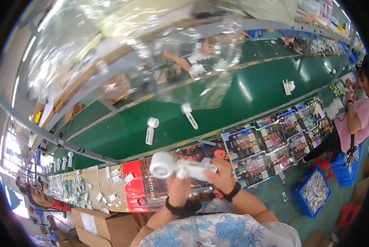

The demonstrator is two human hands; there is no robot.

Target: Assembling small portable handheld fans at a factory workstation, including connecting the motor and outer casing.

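A white handheld fan (162,165) with a round head is held up over the near edge of the bench, head toward the left. My right hand (222,176) is closed around the end of its handle. Below the neck, my left hand (179,190) pinches the fan, its fingers partly hidden behind it. Both wrists wear black bands. On the green conveyor belt (242,107) beyond lie two more white fans, one with a round head (150,131) and one farther right (189,115).
A colourful printed sheet (275,140) covers the bench at right; small white parts (114,175) lie at left. Plastic-draped shelving (131,53) hangs overhead. Blue crates (312,191) and a person in pink (359,117) are at right. A cardboard box (106,226) stands below left.
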